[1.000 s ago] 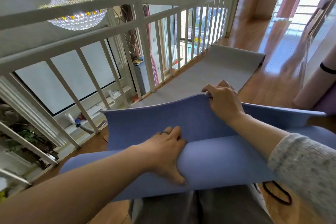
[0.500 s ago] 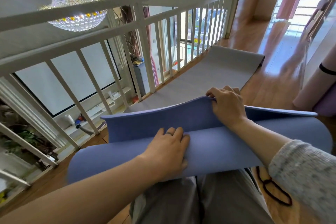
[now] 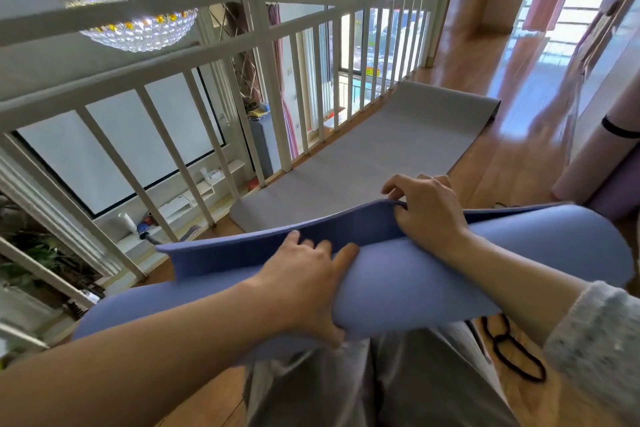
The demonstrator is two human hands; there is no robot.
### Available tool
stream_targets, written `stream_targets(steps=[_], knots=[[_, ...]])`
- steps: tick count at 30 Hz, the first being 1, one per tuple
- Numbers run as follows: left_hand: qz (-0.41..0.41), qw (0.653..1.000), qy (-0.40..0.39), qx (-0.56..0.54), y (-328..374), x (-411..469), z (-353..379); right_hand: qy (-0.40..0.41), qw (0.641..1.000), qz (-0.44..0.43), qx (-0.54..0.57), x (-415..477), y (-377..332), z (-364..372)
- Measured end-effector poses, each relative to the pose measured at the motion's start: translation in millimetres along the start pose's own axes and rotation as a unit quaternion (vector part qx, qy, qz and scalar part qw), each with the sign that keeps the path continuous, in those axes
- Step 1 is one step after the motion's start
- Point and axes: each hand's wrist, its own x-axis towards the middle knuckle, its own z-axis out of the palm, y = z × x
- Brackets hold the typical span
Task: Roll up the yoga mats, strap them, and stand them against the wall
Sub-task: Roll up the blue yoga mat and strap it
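Half-rolled blue mat [image 3: 433,281] gripped by left hand [image 3: 308,274] and right hand [image 3: 426,215]. 12 o'clock: grey mat [image 3: 381,149], flat. 4 o'clock: black strap [image 3: 512,354].

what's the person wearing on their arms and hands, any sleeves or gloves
No gloves: the left hand and right hand are bare. The left arm shows no sleeve in view. The right arm has a speckled grey knitted sleeve ending partway up the forearm, wrist uncovered. The left hand is too blurred to tell if it wears a ring.

Left hand [image 3: 304,274], right hand [image 3: 427,215]: fingers apparently curled
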Motion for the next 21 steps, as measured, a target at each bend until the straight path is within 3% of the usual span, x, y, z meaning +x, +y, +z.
stream_targets(steps=[3,12,17,21], knots=[[0.023,0.999,-0.023,-0.010,0.7,-11.6,6.5,-0.048,0.999,-0.001,0.002,-19.0,-2.5,9.7],[0.036,0.999,0.010,-0.023,-10.4,-11.0,8.1,-0.056,0.998,0.015,0.012,-17.2,-1.3,20.0],[0.025,0.997,0.016,-0.066,-25.1,-3.3,0.3,-0.147,0.988,0.024,0.032,-13.5,-4.1,8.7],[0.039,0.998,0.003,-0.056,-28.6,4.1,0.9,-0.169,0.984,0.055,0.033,-18.1,-4.7,1.2]])
